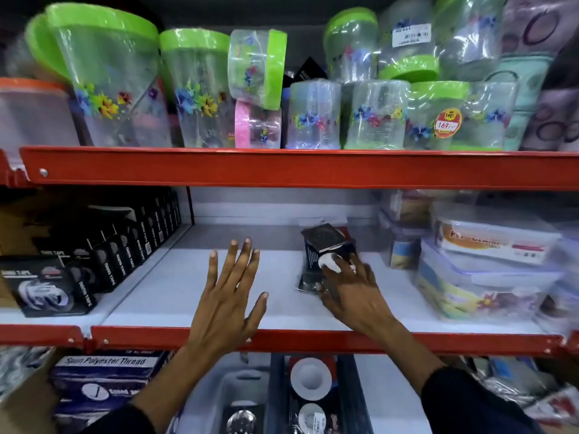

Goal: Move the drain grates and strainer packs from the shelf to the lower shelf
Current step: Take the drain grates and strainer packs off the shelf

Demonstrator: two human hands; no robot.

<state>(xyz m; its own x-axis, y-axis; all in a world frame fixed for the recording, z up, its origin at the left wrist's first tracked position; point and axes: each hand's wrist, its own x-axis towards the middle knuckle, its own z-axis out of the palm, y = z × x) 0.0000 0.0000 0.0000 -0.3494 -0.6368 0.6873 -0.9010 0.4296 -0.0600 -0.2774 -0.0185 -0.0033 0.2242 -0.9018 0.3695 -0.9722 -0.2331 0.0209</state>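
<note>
Two hands reach over the red front edge of the middle shelf [282, 292]. My left hand [230, 296] is flat and spread, fingers apart, palm down above bare white shelf, gripping nothing. My right hand [354, 292] lies on the strainer packs [316, 261], fingers curled over the near end of the dark pack with a round silver strainer showing between them; how firmly I grip it I cannot tell, as that part is blurred. A square dark drain grate [324, 238] rests tilted on top of the packs at their far end. These sit right of the shelf's middle, near the stacked clear food containers [488, 261] on the right. Black tape boxes [103, 255] line the left side, well apart from my left hand. Below, on the lower shelf, a grey bin [219, 389] holds more strainer packs and a round grate. Above, green-lidded clear jars [194, 89] fill the top shelf.
</note>
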